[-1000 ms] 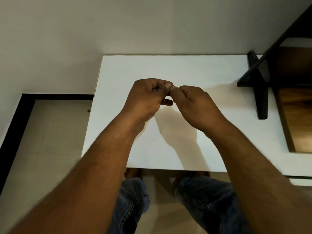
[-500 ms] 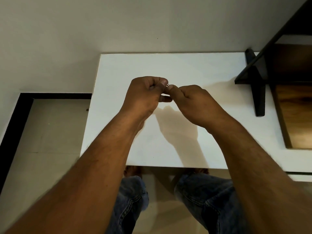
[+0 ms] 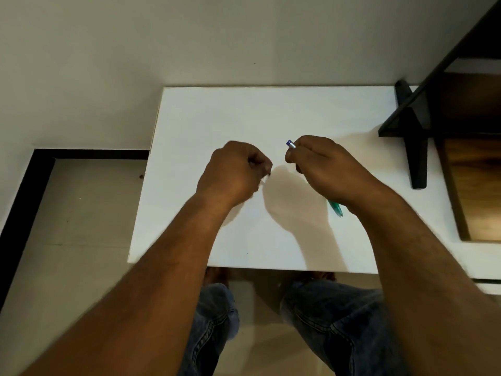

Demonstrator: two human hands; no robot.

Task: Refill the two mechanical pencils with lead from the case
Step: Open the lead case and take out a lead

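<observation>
My right hand is closed around a mechanical pencil above the white table. The pencil's blue and silver end sticks out past the fingers. A green pointed end shows below the wrist, and I cannot tell whether it is the same pencil. My left hand is a short gap to the left, fingers curled in. A small pale piece peeks out at its fingertips, too small to identify. No lead case is visible.
A black shelf frame with an upright leg stands on the table's right side, next to a brown wooden panel. A pale wall runs behind the table. My knees in jeans are under the near edge.
The hands were pinched together at the fingertips; now they have pulled apart. The left moved left and nearer, and the pencil's blue end now shows in the right hand.
</observation>
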